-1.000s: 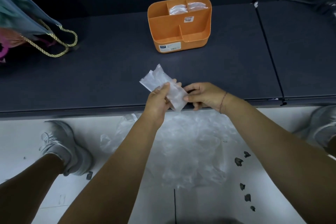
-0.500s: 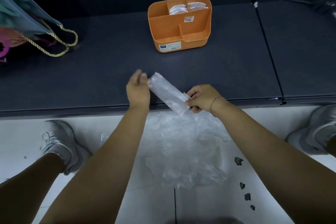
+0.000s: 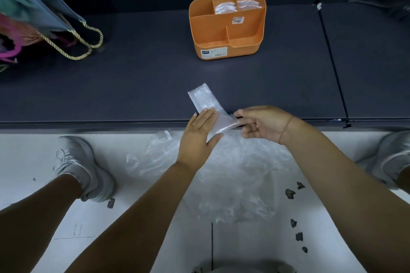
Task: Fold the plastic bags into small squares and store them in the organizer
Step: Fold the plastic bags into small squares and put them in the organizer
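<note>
- The left hand (image 3: pixel 198 135) is laid flat on the near half of the folded bag (image 3: pixel 204 99), with its fingers straight and together.
- The bag's near end is pinched between the thumb and fingers of the right hand (image 3: pixel 266 124).
- The bag is seen as a narrow, translucent white strip at the front edge of the dark shelf (image 3: pixel 133 84).
- Its long axis is directed from far-left to near-right.

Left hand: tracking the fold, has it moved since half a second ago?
Yes. Against the orange plastic organizer, the left hand moved right and nearer, onto the folded clear plastic bag.
</note>
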The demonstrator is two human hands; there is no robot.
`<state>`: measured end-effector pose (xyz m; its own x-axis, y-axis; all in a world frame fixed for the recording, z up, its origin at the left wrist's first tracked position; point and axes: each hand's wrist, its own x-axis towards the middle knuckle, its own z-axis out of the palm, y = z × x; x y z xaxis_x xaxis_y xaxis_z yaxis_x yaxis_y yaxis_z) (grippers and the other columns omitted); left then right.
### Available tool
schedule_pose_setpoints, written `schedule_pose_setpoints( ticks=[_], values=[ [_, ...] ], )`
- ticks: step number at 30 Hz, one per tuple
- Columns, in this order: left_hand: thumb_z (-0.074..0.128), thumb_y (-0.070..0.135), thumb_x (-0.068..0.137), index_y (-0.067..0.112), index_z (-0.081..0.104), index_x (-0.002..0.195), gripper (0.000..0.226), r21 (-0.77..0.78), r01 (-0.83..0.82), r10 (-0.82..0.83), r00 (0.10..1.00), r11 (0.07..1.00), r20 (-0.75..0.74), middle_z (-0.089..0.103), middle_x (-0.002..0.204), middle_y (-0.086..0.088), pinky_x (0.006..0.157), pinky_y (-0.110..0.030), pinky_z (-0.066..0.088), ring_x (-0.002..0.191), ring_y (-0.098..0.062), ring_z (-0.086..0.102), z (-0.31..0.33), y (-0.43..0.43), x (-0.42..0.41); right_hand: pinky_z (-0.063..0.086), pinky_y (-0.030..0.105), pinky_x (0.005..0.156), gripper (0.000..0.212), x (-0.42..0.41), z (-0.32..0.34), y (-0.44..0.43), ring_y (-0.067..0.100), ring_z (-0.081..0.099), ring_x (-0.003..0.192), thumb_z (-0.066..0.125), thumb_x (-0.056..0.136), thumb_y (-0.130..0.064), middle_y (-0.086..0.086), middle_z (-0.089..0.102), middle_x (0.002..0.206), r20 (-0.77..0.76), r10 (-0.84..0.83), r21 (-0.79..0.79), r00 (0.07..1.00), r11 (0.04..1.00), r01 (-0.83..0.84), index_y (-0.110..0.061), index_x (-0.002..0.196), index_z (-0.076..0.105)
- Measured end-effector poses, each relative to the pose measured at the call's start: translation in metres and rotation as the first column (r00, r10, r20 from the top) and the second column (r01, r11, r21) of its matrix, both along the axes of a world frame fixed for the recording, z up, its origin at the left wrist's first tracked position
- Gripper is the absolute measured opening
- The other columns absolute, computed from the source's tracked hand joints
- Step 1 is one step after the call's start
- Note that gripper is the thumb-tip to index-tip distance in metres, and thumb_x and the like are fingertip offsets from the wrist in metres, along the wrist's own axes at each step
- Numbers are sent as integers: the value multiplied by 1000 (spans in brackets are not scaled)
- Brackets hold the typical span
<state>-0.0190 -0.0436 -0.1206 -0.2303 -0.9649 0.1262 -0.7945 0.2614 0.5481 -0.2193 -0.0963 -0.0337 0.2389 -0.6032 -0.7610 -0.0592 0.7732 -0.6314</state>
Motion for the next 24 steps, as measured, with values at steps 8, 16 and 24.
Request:
schedule_pose_setpoints(
  ticks=[8,16,24],
  values=[
    [50,9,100,13,63,130,33,84,-125,140,970,989,-199,61,135,0,118,-21,22,133,-12,47,14,-4,-4,46,12,75,79,-2,-4,-8,7,50,97,62,78,13,-16,36,142,-419,330,-517,846,679,-521,-32,141,44],
    [54,19,101,8,70,83,26,252,-278,358,855,927,-376,59,68,-3,58,-14,34,64,-4,53,37,-11,-9,52,27,91,17,34,-32,-25,10,67,94,72,85,-9,0,73,99,-368,189,-536,910,757,-374,-9,102,73],
    [59,21,97,13,68,111,18,350,-566,666,647,746,-372,66,78,6,77,-32,51,75,-12,61,36,-41,-11,53,32,82,13,60,-39,-41,23,66,86,69,86,-16,10,73,91,-572,5,-457,821,829,-323,-3,87,72]
  ],
)
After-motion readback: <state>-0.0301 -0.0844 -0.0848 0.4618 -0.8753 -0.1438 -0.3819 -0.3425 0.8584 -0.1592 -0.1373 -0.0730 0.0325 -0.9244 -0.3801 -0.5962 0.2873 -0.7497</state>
